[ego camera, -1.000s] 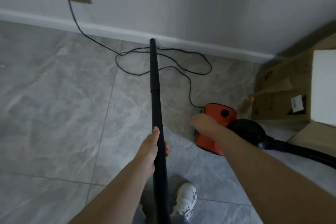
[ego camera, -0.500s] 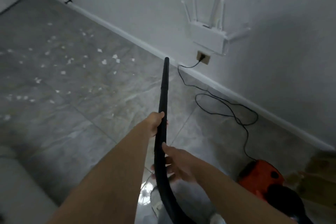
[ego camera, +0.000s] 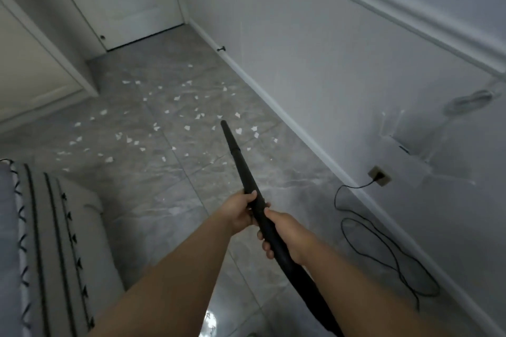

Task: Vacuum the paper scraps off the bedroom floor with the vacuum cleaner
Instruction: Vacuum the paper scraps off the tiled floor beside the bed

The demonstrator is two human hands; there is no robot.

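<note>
A long black vacuum wand [ego camera: 238,157] points forward over the grey tiled floor, its tip near the closest white paper scraps [ego camera: 175,120]. Several scraps lie scattered across the tiles ahead, from the middle of the room toward the door. My left hand [ego camera: 241,212] grips the wand higher up. Just behind it, my right hand [ego camera: 282,231] grips the wand where it bends toward the hose. The vacuum's body is out of view.
The black power cord [ego camera: 383,238] loops on the floor at the right, plugged into a wall socket [ego camera: 379,174]. A bed with striped bedding [ego camera: 46,241] fills the lower left. A white door [ego camera: 131,0] stands at the far end, a wardrobe panel [ego camera: 30,68] at the left.
My right hand left the orange vacuum body and took hold of the wand behind my left hand. My view swung left toward the scraps and the door.
</note>
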